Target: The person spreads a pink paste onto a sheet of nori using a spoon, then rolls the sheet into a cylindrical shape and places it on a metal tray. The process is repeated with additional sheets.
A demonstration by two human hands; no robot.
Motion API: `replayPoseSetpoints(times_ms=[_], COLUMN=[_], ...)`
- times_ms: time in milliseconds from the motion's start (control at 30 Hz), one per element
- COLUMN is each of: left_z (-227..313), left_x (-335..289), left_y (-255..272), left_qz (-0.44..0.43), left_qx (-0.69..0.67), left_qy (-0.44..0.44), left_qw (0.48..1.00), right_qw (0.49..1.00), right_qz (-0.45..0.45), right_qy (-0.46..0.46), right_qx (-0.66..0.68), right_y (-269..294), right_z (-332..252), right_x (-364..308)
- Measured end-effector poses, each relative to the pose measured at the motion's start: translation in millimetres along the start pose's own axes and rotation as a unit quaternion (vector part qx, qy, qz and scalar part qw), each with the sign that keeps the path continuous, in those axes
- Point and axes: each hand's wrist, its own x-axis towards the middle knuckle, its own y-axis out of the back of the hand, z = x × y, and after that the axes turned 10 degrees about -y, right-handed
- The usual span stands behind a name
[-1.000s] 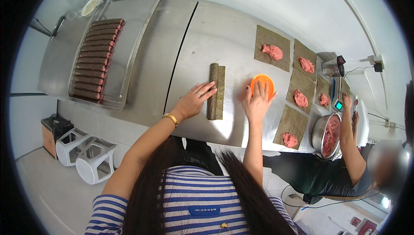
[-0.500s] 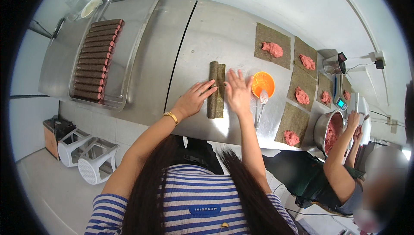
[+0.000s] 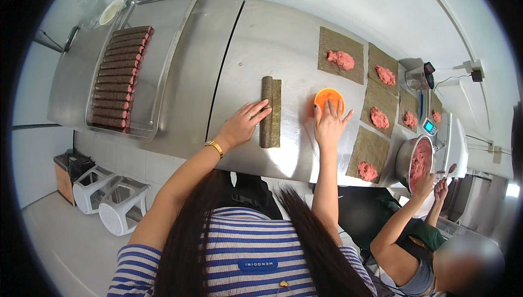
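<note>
A partly rolled sheet of seaweed [image 3: 266, 128] lies upright in view on the steel table, its flat free edge along the right side. My left hand [image 3: 242, 125] rests on the roll's left side near the middle, fingers stretched out and lying flat. To the right, my right hand [image 3: 329, 125] is over the orange bowl [image 3: 329, 90], fingers spread and their tips reaching inside. What the bowl contains is mostly hidden by the fingers.
A metal tray [image 3: 166, 52] at left holds several finished meat-filled seaweed rolls [image 3: 117, 76]. Several flat seaweed sheets [image 3: 327, 73] with pink minced meat [image 3: 341, 60] lie at right. Beyond are a meat bowl [image 3: 402, 163], a scale [image 3: 429, 128] and a co-worker's arms [image 3: 400, 218].
My right hand has moved right, from beside the roll's free edge into the orange bowl. My left hand has stayed on the roll. The co-worker's arms have moved nearer and lower.
</note>
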Motion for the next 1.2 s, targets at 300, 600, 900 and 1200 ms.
replayPoseSetpoints(times_ms=[300, 600, 900, 1200], left_z=[1, -1, 1, 1], left_x=[-3, -2, -1, -2], left_y=[1, -1, 3, 2], left_qz=[-0.007, 0.001, -0.011, 0.002], left_qx=[0.002, 0.009, -0.011, -0.016], left_qy=[0.009, 0.001, 0.006, 0.004], left_qw=[1.0, 1.0, 1.0, 1.0], right_qw=[0.992, 0.96, 0.999, 0.99], right_qz=[-0.037, -0.175, -0.006, -0.138], right_qy=[0.022, 0.171, 0.031, -0.005], right_qx=[0.114, 0.133, 0.032, 0.023], right_y=[9, -6, 7, 7], right_z=[-12, -54, 10, 17], right_x=[3, -81, -13, 17])
